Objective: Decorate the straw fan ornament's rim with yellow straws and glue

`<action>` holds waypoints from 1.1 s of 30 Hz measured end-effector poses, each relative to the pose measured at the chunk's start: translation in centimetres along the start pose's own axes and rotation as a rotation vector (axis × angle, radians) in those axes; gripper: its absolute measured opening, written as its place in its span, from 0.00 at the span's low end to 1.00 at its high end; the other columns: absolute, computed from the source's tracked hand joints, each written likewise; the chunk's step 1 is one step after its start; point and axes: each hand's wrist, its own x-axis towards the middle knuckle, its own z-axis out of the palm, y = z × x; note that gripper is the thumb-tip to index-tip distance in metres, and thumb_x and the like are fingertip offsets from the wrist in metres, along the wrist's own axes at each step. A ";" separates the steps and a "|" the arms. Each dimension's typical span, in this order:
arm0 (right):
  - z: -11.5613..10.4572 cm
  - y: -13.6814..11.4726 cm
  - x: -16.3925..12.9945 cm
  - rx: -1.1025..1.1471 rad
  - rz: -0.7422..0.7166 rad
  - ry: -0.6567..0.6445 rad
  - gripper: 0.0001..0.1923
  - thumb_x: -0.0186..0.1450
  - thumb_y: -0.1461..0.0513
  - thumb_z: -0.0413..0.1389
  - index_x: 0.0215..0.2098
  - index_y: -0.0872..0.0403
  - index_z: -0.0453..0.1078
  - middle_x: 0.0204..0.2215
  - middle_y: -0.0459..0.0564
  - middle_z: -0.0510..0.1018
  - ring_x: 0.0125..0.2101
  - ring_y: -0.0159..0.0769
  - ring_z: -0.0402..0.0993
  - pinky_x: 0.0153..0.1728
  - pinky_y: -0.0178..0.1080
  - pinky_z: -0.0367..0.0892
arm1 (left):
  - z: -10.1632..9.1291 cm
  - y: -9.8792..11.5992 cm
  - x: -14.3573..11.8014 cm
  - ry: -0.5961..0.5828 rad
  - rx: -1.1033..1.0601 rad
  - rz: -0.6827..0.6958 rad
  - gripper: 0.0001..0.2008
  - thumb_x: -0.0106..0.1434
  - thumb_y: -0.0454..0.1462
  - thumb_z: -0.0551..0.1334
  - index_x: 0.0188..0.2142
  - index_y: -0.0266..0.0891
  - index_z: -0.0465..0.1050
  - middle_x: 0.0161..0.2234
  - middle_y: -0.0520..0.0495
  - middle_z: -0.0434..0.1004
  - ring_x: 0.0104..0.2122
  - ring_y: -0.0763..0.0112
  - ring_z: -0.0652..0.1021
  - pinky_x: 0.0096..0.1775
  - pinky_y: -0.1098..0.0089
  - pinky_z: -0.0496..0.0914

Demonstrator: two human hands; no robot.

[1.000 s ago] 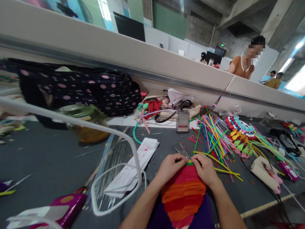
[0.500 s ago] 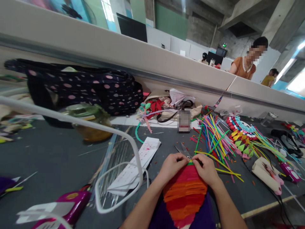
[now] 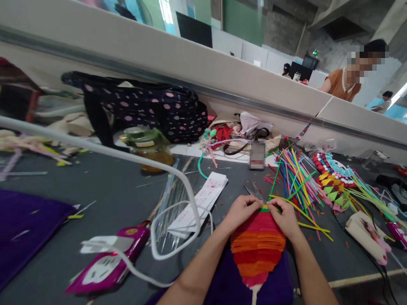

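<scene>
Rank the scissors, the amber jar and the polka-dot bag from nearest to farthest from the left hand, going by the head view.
From the left hand:
1. Scissors, just beyond the fingertips.
2. Amber jar, farther back to the left.
3. Polka-dot bag, behind the jar against the partition.

- Left hand (image 3: 242, 210): fingers curled, tips pinched together, forearm bare, angled in from lower left.
- Right hand (image 3: 285, 216): same pinch, fingertips nearly meeting the left's.

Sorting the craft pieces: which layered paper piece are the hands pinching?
The red-and-orange banded piece on purple backing; left hand and right hand pinch its top tip. The beaded triangle-fringed piece lies untouched, farther right.
</scene>
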 end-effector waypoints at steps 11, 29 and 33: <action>-1.1 -0.3 0.0 -0.107 -0.008 -0.005 0.09 0.65 0.60 0.51 0.33 0.52 0.73 0.32 0.48 0.79 0.35 0.38 0.75 0.39 0.36 0.66 | -0.2 -0.7 0.2 0.027 -0.036 -0.046 0.13 0.53 0.43 0.60 0.22 0.35 0.77 0.21 0.50 0.76 0.24 0.69 0.72 0.29 0.73 0.63; -2.3 -0.2 -0.2 -0.117 0.227 0.021 0.13 0.64 0.58 0.51 0.35 0.53 0.77 0.33 0.51 0.82 0.35 0.44 0.78 0.38 0.41 0.69 | -0.7 -1.7 0.6 0.106 -0.079 -0.126 0.12 0.51 0.42 0.61 0.21 0.36 0.78 0.21 0.51 0.75 0.24 0.69 0.73 0.30 0.72 0.64; -2.1 -1.0 -0.8 -0.038 0.250 0.116 0.14 0.64 0.57 0.52 0.34 0.54 0.78 0.32 0.51 0.82 0.33 0.43 0.78 0.36 0.40 0.70 | -0.9 -1.2 0.4 0.112 -0.067 -0.099 0.13 0.52 0.43 0.61 0.21 0.36 0.77 0.21 0.51 0.75 0.25 0.69 0.73 0.31 0.72 0.64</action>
